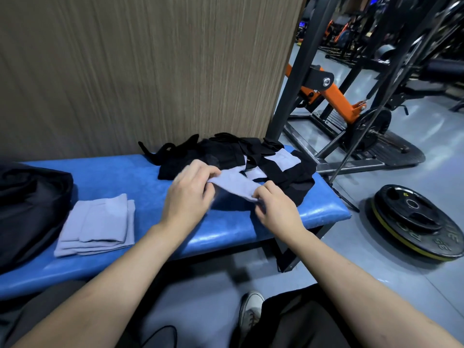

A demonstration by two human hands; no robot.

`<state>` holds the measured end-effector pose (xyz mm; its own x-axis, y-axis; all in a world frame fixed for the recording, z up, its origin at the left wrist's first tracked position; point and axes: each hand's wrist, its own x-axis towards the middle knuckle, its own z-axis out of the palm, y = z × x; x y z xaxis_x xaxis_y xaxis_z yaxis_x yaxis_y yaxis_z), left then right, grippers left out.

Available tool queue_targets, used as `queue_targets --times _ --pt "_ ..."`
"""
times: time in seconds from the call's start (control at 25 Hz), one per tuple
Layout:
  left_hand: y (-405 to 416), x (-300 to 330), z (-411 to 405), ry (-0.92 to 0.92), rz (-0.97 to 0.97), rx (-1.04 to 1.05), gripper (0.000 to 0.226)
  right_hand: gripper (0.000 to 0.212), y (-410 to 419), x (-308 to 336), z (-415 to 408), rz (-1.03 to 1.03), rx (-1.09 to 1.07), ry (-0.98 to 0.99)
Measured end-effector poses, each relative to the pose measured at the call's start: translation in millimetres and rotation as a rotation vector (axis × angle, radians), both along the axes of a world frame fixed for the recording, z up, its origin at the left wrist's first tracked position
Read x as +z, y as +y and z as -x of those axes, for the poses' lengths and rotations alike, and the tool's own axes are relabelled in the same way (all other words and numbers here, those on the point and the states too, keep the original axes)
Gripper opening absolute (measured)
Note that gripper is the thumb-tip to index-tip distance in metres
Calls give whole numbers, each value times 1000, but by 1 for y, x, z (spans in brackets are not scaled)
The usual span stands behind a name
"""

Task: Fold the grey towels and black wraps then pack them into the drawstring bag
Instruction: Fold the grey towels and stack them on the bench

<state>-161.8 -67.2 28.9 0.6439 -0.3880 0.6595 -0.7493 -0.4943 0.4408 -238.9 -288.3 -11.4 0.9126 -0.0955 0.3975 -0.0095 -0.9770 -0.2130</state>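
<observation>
Grey terry cloth is stretched between the two hands. The left hand has its thumb and curled fingers pinched on the far-left end of a grey towel, and the right hand pinches the near-right end, fingers curled under the edge. The towel is lifted just clear of the blue bench, and part of it looks blurred.

Its long axis runs on a slant, from upper left at the left hand down to lower right at the right hand. The two ends sit about equally close to their own hands, so neither arm has to reach. A fold, as I judge it, would bring one gripped end across to the other along that slanted line, and the right hand's end lies nearer the person.

Just beyond the hands, the black wraps lie in a loose heap at the far right end of the bench, straps crossing one another, with another grey towel showing among them, partly covered.

To the left, well apart from the hands, a stack of folded towels rests flat near the bench's front edge. Further left, at the frame's edge, the drawstring bag slumps on the bench, dark and crumpled; I cannot tell where its mouth lies. The packing step looks some way off.
</observation>
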Motion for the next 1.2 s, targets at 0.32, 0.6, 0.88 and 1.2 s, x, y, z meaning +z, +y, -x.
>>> queue_targets --times 0.32,0.6,0.88,1.2 --pt "71 -30 -13 -45 -497 -210 23 24 4 -5 2 151 235 98" --pt "103 -34 -1 290 -554 -230 14 13 8 6 10 -129 290 209" --pt "103 -44 -9 239 -565 1 34 47 9 3 -4 34 154 258" --pt "109 -43 -10 272 -674 -14 52 42 -1 0 3 -73 28 316"
